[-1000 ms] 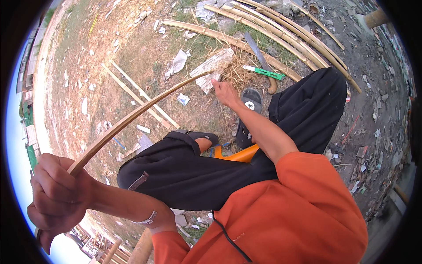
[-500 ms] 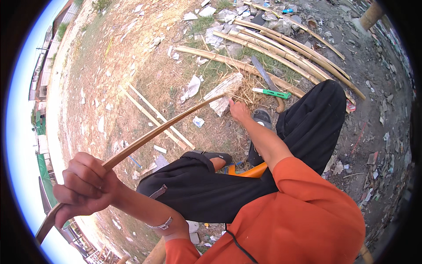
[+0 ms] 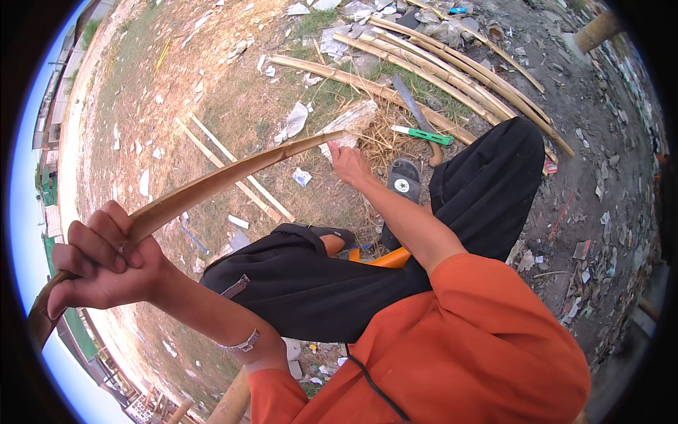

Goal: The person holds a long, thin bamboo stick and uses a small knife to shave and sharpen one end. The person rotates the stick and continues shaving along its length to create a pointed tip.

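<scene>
A long split bamboo strip [image 3: 233, 172] slants across the view, its broad pale inner face turned toward me. My left hand [image 3: 106, 258] is wrapped in a fist around its near part at the far left. The strip's far end lies over a whitish, rough wooden block [image 3: 362, 115] on the ground. At that end, my right hand [image 3: 351, 166] has its fingers drawn together at the strip's lower edge; the exact grip is partly hidden. Right of the block, a green utility knife [image 3: 431, 136] lies across a machete [image 3: 417, 106] with a wooden handle.
Several bamboo lengths [image 3: 452, 74] lie at the back right. Two thin strips [image 3: 226, 159] rest on the ground left of centre. Straw shavings [image 3: 381, 138] surround the block. My black-trousered legs [image 3: 487, 184] and an orange object [image 3: 388, 259] between them are close below. Litter is scattered around.
The strip has rolled, showing more of its broad face. My right hand has slid left along its far end. The view has shifted slightly; my left hand still grips the strip.
</scene>
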The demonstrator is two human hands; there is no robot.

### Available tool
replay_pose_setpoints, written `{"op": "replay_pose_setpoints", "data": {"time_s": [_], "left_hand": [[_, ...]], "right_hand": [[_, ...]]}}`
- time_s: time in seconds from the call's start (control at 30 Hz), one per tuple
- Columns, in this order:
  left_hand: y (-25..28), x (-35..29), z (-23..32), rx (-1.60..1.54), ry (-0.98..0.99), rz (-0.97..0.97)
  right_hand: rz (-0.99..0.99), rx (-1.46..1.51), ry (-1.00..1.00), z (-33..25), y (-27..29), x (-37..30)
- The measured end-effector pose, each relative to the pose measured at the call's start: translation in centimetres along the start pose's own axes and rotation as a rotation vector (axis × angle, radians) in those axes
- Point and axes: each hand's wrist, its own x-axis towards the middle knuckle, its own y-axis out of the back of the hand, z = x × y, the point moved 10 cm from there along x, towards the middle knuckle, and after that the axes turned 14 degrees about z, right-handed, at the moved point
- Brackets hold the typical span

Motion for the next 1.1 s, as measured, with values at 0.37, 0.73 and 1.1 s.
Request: {"op": "replay_pose_setpoints", "data": {"time_s": [0.37, 0.73, 1.1], "left_hand": [[-0.8, -0.7, 0.6, 0.128, -0.058, 0.115], [-1.0, -1.1, 0.3, 0.096, -0.04, 0.119], [-2.1, -1.9, 1.6, 0.522, -0.268, 0.41]], "right_hand": [[0.025, -0.156, 0.057, 0.4, -0.4, 0.8], [0.036, -0.056, -0.026, 7.1, -0.3, 2.3], [-0.007, -0.074, -0.024, 0.9, -2.1, 1.9]]}}
